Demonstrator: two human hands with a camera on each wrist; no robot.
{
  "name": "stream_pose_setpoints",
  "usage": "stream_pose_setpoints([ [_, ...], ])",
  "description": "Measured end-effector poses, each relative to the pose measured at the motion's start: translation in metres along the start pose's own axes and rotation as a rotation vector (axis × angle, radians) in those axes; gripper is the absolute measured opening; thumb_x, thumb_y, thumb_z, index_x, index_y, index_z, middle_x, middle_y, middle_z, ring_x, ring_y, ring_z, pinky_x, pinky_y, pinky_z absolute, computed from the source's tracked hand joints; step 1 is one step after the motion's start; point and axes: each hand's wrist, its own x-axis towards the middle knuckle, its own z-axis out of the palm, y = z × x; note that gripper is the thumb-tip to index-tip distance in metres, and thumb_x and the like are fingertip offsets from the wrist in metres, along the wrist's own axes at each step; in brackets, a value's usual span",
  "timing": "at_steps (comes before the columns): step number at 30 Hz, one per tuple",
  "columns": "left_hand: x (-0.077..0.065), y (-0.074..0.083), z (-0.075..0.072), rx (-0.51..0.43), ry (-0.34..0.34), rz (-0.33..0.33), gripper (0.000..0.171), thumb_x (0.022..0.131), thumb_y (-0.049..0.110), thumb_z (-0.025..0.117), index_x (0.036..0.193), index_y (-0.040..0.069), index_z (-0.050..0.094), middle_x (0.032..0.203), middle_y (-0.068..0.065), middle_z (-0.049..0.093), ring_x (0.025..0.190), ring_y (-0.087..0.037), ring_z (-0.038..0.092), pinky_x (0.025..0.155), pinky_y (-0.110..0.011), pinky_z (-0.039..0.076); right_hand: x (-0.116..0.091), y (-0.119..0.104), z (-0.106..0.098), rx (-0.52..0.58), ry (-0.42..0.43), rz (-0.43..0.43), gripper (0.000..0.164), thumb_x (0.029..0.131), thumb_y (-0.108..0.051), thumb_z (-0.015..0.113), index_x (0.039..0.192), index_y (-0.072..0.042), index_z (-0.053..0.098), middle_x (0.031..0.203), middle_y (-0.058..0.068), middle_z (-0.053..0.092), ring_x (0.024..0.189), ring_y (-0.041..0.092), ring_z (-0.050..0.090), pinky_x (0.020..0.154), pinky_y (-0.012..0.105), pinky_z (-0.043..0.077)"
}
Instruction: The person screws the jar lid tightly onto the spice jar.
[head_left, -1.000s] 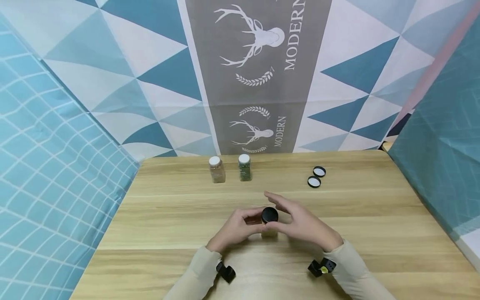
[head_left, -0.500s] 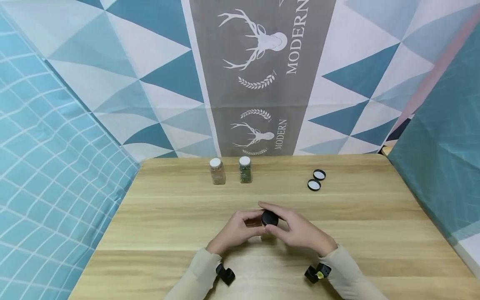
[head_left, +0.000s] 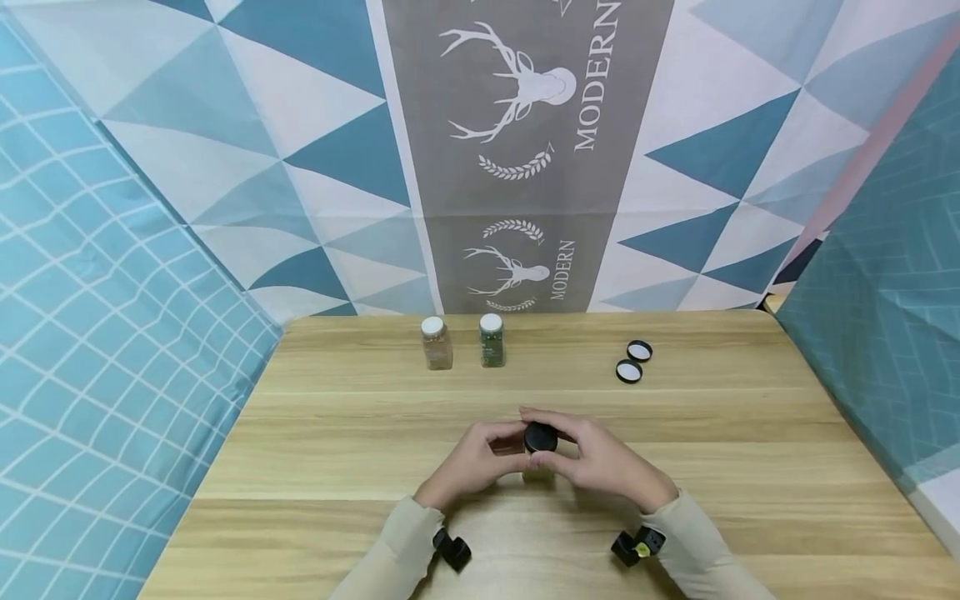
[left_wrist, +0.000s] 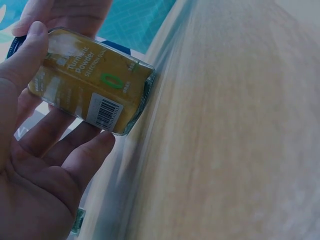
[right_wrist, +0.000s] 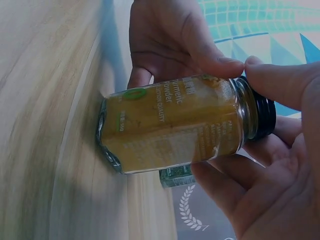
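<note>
A clear glass jar of turmeric powder (right_wrist: 172, 127) stands upright on the wooden table, between both hands. Its black lid (head_left: 541, 437) sits on top. From the left, my left hand (head_left: 474, 457) grips the jar with thumb and fingers on either side, just below the lid. My right hand (head_left: 603, 457) pinches the lid between its thumb, at the near side, and its fingers, curved round the far side. Both thumb tips lie close together at the jar's neck in the right wrist view. The label with its barcode (left_wrist: 105, 112) shows in the left wrist view.
Toward the back of the table (head_left: 337, 450) stand two white-topped jars, one with brownish contents (head_left: 437, 348), one with green contents (head_left: 492, 345). To their right lie two black lids (head_left: 628, 372) with white insides facing up. Patterned cloth (head_left: 525, 167) hangs behind the table.
The right hand's raised fingers have come down and closed round the black lid. The left hand keeps its hold on the jar. The view has tilted up slightly.
</note>
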Motion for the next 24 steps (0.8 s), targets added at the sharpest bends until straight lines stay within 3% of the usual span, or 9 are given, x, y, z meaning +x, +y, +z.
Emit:
stream_pose_setpoints([
  [10,-0.0006,0.0023,0.0012,-0.005,0.017,-0.028,0.049,0.093,0.026,0.079,0.140,0.020,0.065,0.143,0.002,0.064,0.126,-0.014,0.065,0.104,-0.029,0.055,0.0003,0.0008,-0.0031,0.067,0.003,0.054,0.056,0.094,-0.040,0.074,0.144,-0.019,0.060,0.151,0.000,0.057,0.138,0.028,0.055,0.112,0.046,0.050],
  [15,0.0013,0.0029,0.0022,0.010,0.011,-0.028,0.051,0.093,0.026,0.079,0.141,0.017,0.064,0.143,0.001,0.064,0.125,-0.014,0.065,0.103,-0.027,0.056,0.0002,-0.0005,-0.0067,0.087,0.003,0.060,0.055,0.090,-0.040,0.077,0.139,-0.018,0.063,0.151,0.003,0.057,0.138,0.029,0.055,0.111,0.046,0.050],
  [24,-0.0005,0.0037,-0.0001,0.002,0.014,-0.028,0.049,0.093,0.025,0.079,0.140,0.020,0.065,0.142,0.001,0.064,0.128,-0.016,0.064,0.107,-0.029,0.054,0.0015,-0.0013,-0.0072,0.026,-0.018,0.056,0.061,0.092,-0.044,0.074,0.147,-0.023,0.057,0.151,-0.003,0.057,0.138,0.024,0.056,0.112,0.047,0.050],
])
